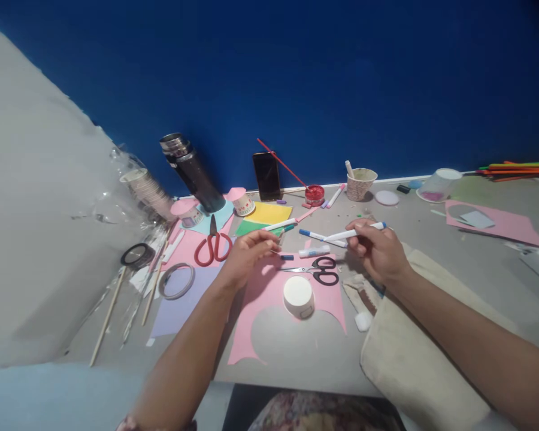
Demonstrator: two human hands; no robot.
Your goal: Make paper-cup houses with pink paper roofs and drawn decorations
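My right hand (375,248) is closed around a white marker (359,231) with a blue end, its tip pointing left over the table. My left hand (254,254) has its fingers pinched together; what they hold, if anything, is too small to make out. Just right of those fingertips is a dark blue cap (287,257). Between the hands lie a glue stick (314,252), another blue-and-white marker (317,236) and black-handled scissors (326,271). Below them a small white paper cup (298,294) stands upside down by the cut pink paper (269,299).
On the left are red-handled scissors (212,246), a tape roll (176,281), stacked paper cups (146,193) and a dark flask (197,176). A phone (266,176), a red paint jar (314,195) and a patterned cup (360,185) stand along the wall. Beige cloth (422,335) lies under my right forearm.
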